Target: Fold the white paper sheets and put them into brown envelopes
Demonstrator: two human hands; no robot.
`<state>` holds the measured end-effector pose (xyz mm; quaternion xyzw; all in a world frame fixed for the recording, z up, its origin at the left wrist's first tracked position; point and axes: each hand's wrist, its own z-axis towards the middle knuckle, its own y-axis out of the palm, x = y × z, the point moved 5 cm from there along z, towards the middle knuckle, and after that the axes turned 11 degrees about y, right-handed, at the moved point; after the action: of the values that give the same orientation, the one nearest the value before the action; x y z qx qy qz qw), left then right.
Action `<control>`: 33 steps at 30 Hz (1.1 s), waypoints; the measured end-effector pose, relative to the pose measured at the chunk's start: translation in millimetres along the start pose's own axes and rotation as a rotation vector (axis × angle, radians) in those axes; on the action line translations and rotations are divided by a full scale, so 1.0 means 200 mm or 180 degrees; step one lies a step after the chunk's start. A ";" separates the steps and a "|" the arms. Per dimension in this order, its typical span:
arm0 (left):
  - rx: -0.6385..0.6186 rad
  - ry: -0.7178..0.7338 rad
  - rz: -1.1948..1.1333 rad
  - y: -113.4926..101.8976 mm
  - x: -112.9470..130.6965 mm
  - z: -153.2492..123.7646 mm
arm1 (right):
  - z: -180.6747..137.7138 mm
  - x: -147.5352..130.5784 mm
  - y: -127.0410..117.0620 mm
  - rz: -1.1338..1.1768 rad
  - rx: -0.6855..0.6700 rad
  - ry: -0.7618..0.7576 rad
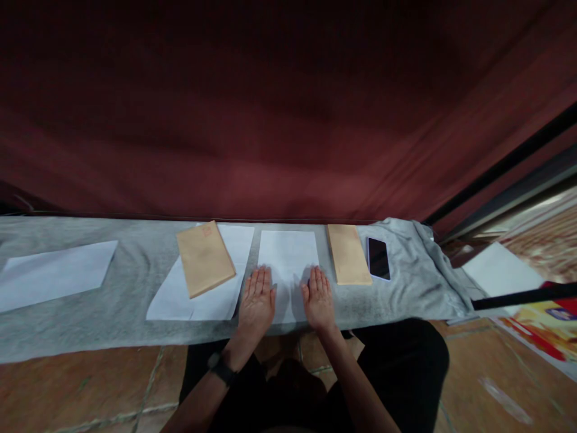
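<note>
A white sheet of paper lies flat on the cloth in front of me. Along its left edge rests my left hand, palm up with fingers stretched out and nothing in it. My right hand lies the same way at the sheet's right edge, also holding nothing. Left of the sheet, a brown envelope with a small reddish mark sits askew on more white paper. To the right is a stack of brown envelopes or a single thick one; I cannot tell which.
A grey cloth covers the narrow table. On it, a phone lies beside the right brown envelope, and another white sheet is at far left. A dark red curtain hangs behind. A black bar stands at the right, near a colourful package.
</note>
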<state>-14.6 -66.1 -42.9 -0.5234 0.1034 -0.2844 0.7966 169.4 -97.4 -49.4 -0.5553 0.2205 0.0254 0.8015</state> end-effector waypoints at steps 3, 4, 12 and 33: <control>-0.0057 0.0183 -0.0100 0.03 0.05 0.09 | 0.08 -0.09 0.01 0.0121 -0.0249 -0.0230; -0.0119 0.0248 -0.0138 0.05 0.06 0.13 | 0.11 -0.12 0.02 0.0152 -0.0329 -0.0317; -0.0720 0.0397 -0.0121 0.21 0.05 0.30 | 0.30 -0.23 0.14 0.0147 -0.0725 -0.0527; -0.1141 -0.0063 0.0123 0.27 -0.13 0.57 | 0.57 -0.25 0.25 -0.0356 -0.0791 -0.0343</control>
<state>35.0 52.3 -44.7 -0.6576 0.1547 -0.2409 0.6968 146.5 34.3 -42.1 -0.6596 0.1410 0.0375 0.7374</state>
